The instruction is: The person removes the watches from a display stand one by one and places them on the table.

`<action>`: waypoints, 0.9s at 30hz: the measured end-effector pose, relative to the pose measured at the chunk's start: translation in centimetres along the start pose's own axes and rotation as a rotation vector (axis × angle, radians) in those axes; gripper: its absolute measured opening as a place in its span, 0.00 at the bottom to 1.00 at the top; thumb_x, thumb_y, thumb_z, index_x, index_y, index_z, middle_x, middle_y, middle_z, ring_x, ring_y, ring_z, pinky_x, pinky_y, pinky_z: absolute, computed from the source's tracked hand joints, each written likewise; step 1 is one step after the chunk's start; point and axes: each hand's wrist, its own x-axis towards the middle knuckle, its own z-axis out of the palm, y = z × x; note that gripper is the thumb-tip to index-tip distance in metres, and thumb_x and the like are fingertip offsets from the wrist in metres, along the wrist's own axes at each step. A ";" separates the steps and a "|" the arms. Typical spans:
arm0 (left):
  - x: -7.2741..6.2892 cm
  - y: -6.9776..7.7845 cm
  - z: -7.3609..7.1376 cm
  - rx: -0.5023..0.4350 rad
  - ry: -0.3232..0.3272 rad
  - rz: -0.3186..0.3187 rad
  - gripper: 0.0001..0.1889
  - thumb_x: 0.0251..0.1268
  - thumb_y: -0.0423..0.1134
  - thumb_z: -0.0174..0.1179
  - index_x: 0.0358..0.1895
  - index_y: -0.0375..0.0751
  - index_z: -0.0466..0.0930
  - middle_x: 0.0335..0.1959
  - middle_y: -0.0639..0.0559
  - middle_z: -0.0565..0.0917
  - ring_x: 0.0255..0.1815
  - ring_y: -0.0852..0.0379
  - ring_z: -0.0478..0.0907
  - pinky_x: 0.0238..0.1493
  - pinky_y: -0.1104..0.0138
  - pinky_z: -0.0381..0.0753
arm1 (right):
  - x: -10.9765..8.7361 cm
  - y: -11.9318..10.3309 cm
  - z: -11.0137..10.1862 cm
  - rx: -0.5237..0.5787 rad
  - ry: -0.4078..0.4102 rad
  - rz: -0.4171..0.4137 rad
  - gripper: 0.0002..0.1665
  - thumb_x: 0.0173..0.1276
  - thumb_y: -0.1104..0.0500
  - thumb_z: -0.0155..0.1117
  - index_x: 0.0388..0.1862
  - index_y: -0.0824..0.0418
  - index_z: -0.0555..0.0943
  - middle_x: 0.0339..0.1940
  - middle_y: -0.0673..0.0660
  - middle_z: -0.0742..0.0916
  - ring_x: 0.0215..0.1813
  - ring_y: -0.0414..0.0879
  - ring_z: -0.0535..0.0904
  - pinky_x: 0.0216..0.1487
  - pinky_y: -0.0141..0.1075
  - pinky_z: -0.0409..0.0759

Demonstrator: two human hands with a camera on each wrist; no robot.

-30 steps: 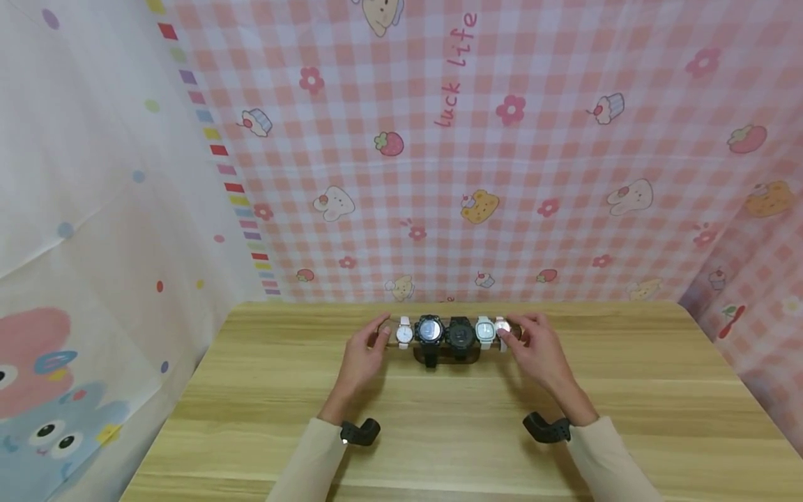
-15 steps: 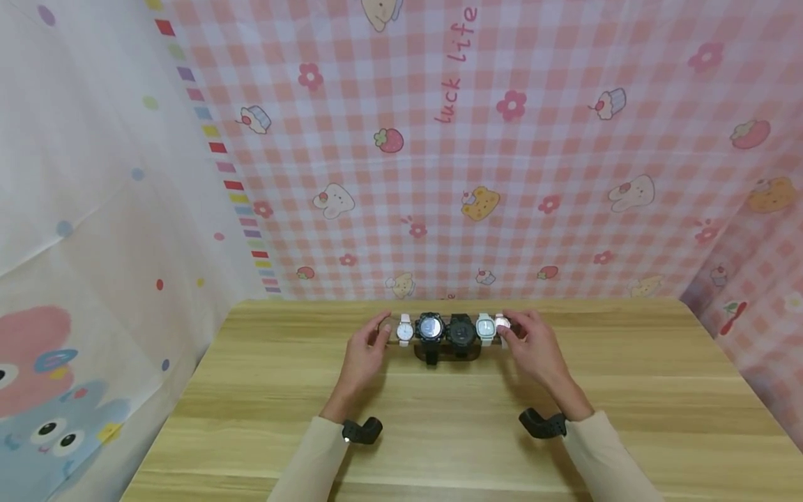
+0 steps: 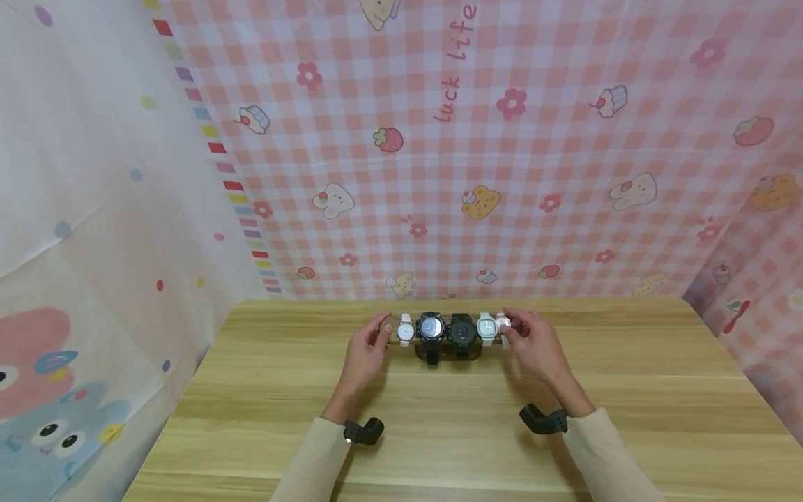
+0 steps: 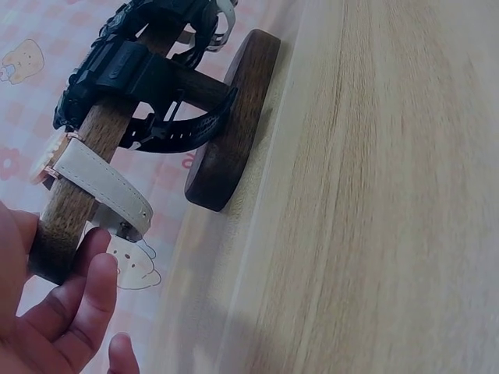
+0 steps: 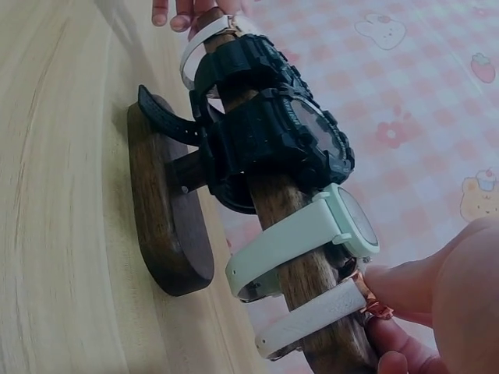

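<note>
A dark wooden watch stand (image 5: 170,226) carries several wristwatches in a row on its crossbar. My left hand (image 3: 366,354) grips the bar's left end, thumb and fingers on opposite sides in the left wrist view. Closest to it is a white-strapped watch (image 4: 105,181) with a round dial. Two chunky black watches (image 3: 431,326) sit mid-bar, then a pale mint square watch (image 5: 284,240). At the right end, my right hand (image 3: 538,348) pinches a white-strapped watch (image 5: 312,318) with a rose-gold case, the thumb covering part of its face and the fingers beside the bar end.
The stand's base rests near the back of a light wooden table (image 3: 439,432). Right behind rises a pink checked cloth (image 3: 439,174), and a white printed cloth (image 3: 113,244) hangs at the left. Black wrist cameras are strapped to both wrists.
My right hand has shifted very slightly left and closer in at the bar's end. The left hand and the stand stay put; the head view tilts a touch.
</note>
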 end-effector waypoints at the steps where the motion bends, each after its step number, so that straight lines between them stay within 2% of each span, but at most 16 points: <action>1: 0.0 -0.1 0.0 0.002 -0.001 0.001 0.18 0.76 0.39 0.54 0.65 0.43 0.77 0.31 0.35 0.81 0.32 0.39 0.79 0.29 0.71 0.76 | 0.0 0.0 -0.1 0.006 -0.005 0.002 0.21 0.70 0.64 0.63 0.60 0.69 0.79 0.39 0.61 0.81 0.38 0.50 0.73 0.37 0.36 0.71; 8: 0.1 -0.1 0.0 0.005 -0.012 0.000 0.18 0.76 0.39 0.54 0.65 0.43 0.76 0.30 0.32 0.80 0.32 0.38 0.79 0.28 0.71 0.75 | 0.2 0.2 -0.4 0.042 -0.019 0.020 0.20 0.70 0.66 0.62 0.60 0.69 0.79 0.39 0.61 0.81 0.38 0.49 0.73 0.35 0.33 0.72; 15: -0.1 0.0 -0.2 0.002 -0.018 -0.020 0.18 0.77 0.39 0.53 0.66 0.46 0.76 0.33 0.34 0.81 0.33 0.38 0.80 0.29 0.70 0.77 | 0.0 0.6 -0.9 0.071 -0.022 0.046 0.20 0.71 0.66 0.61 0.61 0.68 0.79 0.40 0.62 0.81 0.40 0.49 0.75 0.35 0.31 0.73; 22: 0.0 -0.2 0.0 -0.009 -0.010 0.001 0.18 0.76 0.39 0.54 0.65 0.41 0.76 0.29 0.32 0.80 0.31 0.39 0.79 0.28 0.71 0.75 | -0.1 1.0 -1.5 0.083 -0.028 0.097 0.21 0.74 0.63 0.59 0.64 0.65 0.77 0.43 0.61 0.81 0.45 0.50 0.77 0.41 0.34 0.74; 27: -0.1 -0.1 0.1 -0.018 -0.002 0.008 0.18 0.76 0.38 0.54 0.64 0.41 0.77 0.29 0.31 0.80 0.31 0.37 0.79 0.28 0.71 0.75 | -0.1 1.3 -1.8 0.109 -0.035 0.103 0.21 0.74 0.64 0.59 0.64 0.66 0.76 0.41 0.60 0.80 0.42 0.48 0.75 0.36 0.31 0.73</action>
